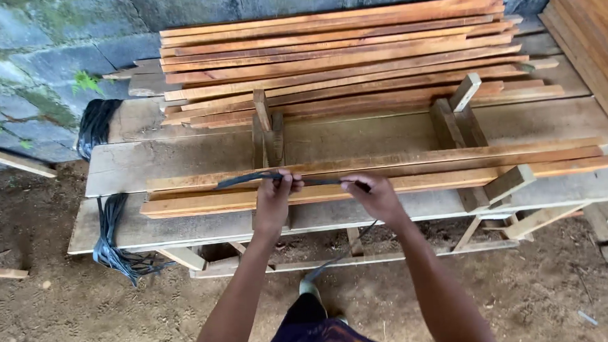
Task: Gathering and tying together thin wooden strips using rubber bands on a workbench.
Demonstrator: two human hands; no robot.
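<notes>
My left hand (pixel 276 199) and my right hand (pixel 373 194) both grip a thin black strap (pixel 245 178), held taut between them just above a small bundle of long orange wooden slats (pixel 456 166). The strap's free end sticks out to the left of my left hand. Another length of it trails down from my right hand under the bench edge. The slats lie lengthwise in wooden cradle uprights (pixel 267 135) on a rough plank workbench (pixel 148 231).
A large stack of similar slats (pixel 339 54) fills the back of the bench against a mossy stone wall. Bundles of black straps (pixel 114 247) hang off the bench's left end. More boards lean at the right (pixel 595 31). Dirt floor lies below, with rubble at the right.
</notes>
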